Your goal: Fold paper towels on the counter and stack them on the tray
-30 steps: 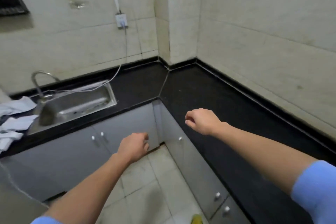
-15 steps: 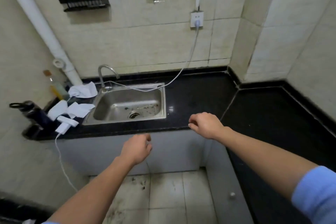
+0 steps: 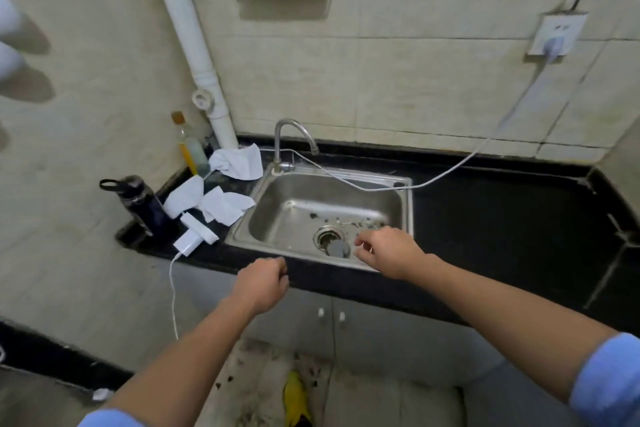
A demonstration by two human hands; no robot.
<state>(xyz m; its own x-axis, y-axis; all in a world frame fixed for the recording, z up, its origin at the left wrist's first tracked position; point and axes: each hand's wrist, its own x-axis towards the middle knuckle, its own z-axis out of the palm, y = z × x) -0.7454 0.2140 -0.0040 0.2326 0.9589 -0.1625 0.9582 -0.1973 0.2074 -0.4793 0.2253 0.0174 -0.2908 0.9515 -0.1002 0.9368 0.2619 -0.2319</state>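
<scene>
Hazard: left hand (image 3: 263,284) and right hand (image 3: 388,251) are loosely curled, nothing held. Crumpled paper towels (image 3: 225,205), lying just beside sink (image 3: 346,198), may be swept into it if grabbed carelessly.

Sink (image 3: 311,196) and faucet (image 3: 277,146) are noted as brushed stainless metal, dully reflective, the basin floor flecked with dark residue. Counter (image 3: 485,218) is recorded as black polished stone, glossy, with pale scuffs; the paper towels (image 3: 239,163) on it are seen as thin white paper, crumpled and matt. Wall tiles (image 3: 381,87) are logged as pale ceramic, stained and dull, the drainpipe (image 3: 188,31) as smooth white plastic, the water bottle (image 3: 145,204) as dark with slight sheen, material undetermined.
</scene>
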